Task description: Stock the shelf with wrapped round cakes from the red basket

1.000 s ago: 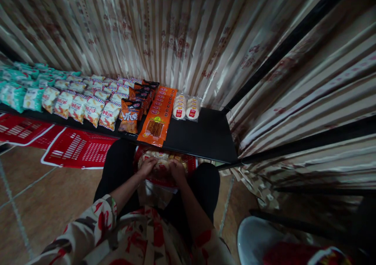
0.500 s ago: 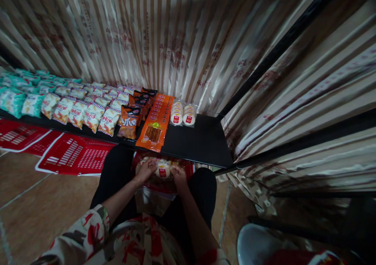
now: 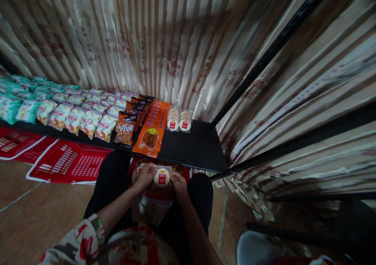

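Between my knees, a clear packet of round white crackers (image 3: 161, 176) with a red label is stretched between both hands. My left hand (image 3: 147, 175) pinches its left edge, and my right hand (image 3: 178, 182) grips its right edge. Below it is a red basket (image 3: 188, 173) holding more such packets, partly hidden by my hands and the shelf. On the black shelf (image 3: 192, 147) above, two similar cracker packets (image 3: 179, 120) lie side by side, right of a flat orange snack bag (image 3: 151, 129).
Orange-and-black snack bags (image 3: 126, 127), white snack bags (image 3: 88, 122) and teal snack bags (image 3: 28, 110) fill the shelf's left. Red baskets (image 3: 70, 161) stand under it. A striped curtain (image 3: 176, 41) hangs behind, with a black pole (image 3: 264, 61) at the right. A pale stool (image 3: 255, 249) is lower right.
The cracker packet has come up out of the basket and now faces me, held by both hands. The view has tilted slightly, so the shelf sits a little lower.
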`<state>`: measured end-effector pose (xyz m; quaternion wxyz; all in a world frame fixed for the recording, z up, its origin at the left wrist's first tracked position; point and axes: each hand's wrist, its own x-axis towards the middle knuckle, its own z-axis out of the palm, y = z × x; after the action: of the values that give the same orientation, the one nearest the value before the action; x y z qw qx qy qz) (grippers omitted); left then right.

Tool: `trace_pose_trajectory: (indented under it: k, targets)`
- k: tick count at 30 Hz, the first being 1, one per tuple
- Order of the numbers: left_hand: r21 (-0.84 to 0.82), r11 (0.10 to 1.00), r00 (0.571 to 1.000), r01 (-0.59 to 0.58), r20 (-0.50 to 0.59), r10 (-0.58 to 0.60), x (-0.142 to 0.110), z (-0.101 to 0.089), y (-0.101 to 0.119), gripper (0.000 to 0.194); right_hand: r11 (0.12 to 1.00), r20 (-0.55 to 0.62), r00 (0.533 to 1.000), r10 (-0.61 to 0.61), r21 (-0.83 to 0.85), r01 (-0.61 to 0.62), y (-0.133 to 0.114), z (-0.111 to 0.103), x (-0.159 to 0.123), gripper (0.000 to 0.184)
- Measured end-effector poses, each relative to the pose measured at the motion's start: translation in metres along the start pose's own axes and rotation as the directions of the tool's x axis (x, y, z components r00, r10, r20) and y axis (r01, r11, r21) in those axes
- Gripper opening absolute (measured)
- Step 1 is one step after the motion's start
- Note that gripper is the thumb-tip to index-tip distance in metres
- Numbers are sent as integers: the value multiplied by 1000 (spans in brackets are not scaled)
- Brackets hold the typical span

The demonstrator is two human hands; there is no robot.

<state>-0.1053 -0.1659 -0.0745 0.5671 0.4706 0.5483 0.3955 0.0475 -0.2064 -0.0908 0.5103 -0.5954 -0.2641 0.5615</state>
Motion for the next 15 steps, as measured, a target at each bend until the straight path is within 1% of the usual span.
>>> trace_pose_trajectory:
  k: [2, 5, 10, 15]
  targets:
    - [42, 998, 999, -45, 0, 45, 0, 0, 4, 16, 1000, 26, 1000, -1, 16, 1, -6, 1, -4, 38]
    - [60, 995, 997, -81, -3, 81, 2, 1, 8, 17, 1000, 53, 998, -18, 3, 18, -14, 0, -9, 39]
    - [11, 995, 995, -104, -7, 104, 10, 4, 17, 15, 998, 72, 996, -56, -2, 56, -20, -4, -10, 41]
    - [-37, 994, 995, -104, -1, 104, 14, 8, 29, 15, 992, 58, 990, -125, -11, 126, -22, -7, -4, 41]
